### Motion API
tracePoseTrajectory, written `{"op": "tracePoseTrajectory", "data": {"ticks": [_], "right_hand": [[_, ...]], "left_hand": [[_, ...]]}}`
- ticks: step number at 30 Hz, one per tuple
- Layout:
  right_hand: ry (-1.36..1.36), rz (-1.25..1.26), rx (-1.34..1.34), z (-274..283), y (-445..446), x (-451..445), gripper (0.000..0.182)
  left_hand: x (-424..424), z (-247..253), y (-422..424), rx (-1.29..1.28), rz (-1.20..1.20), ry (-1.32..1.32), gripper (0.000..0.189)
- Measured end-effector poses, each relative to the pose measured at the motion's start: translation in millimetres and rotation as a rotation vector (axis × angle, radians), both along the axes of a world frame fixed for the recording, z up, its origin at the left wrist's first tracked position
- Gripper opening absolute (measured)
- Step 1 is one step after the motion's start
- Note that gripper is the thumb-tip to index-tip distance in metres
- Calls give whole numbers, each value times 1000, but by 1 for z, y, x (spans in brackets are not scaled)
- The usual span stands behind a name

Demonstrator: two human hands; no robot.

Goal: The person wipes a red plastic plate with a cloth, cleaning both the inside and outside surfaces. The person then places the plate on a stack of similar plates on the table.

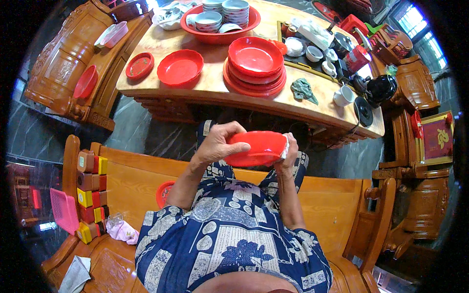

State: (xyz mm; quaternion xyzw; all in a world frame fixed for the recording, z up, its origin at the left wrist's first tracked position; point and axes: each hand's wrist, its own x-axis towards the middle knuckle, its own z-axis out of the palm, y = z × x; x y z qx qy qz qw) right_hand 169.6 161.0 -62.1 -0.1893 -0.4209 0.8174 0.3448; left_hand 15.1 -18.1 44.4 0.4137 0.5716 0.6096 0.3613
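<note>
Above my lap I hold a red plastic dish [258, 148], tilted so that its side faces me. My left hand [223, 143] grips its left rim, with the thumb across the outside. At the right rim, my right hand [288, 154] presses a white cloth [285, 146] against the dish; most of the cloth is hidden. Just beyond, on the table [214, 82], stands a stack of red dishes and plates [256, 55]. To its left sit a single scalloped red dish [180, 67] and a small patterned red dish [140, 66].
A large red basin [183, 27] holds stacked bowls [234, 11] at the back. Right of the stack lie a crumpled green cloth [304, 90], a white mug [344, 96] and a tea tray [302, 66]. Stacked colored boxes [86, 197] and a pink basket [64, 210] stand left on the bench.
</note>
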Motion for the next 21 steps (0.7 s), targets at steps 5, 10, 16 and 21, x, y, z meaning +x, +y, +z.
{"op": "tracePoseTrajectory", "data": {"ticks": [5, 10, 16, 21], "right_hand": [[-278, -160, 544, 41, 2, 3, 37], [-257, -150, 630, 58, -7, 5, 32], [-259, -209, 1323, 76, -40, -15, 12], [-249, -209, 1230, 69, -38, -20, 19]], "left_hand": [[13, -14, -2, 2, 26, 90, 26], [13, -5, -3, -18, 11, 204, 24], [35, -25, 15, 63, 69, 627, 17], [32, -24, 9, -11, 71, 526, 16]]}}
